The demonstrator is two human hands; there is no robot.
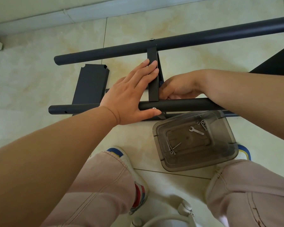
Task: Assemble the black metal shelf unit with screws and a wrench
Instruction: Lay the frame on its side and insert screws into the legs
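Note:
Two black metal tubes lie across the tiled floor, the far tube (187, 40) and the near tube (184, 104). A black shelf panel (153, 89) stands on edge between them. My left hand (129, 95) lies with straight fingers flat against the panel's left side, its thumb along the near tube by a silver screw head (154, 108). My right hand (177, 87) is curled on the panel's right side just above the near tube; what its fingers hold is hidden. A small silver wrench (196, 130) lies in a smoky plastic box (226, 158) with several screws (171, 149).
A second black shelf panel (90, 86) lies flat on the floor to the left. Another black panel (279, 63) shows at the right edge. My knees and shoes fill the bottom of the view, with a white object (170, 217) between them. A wall base (39, 18) runs along the top.

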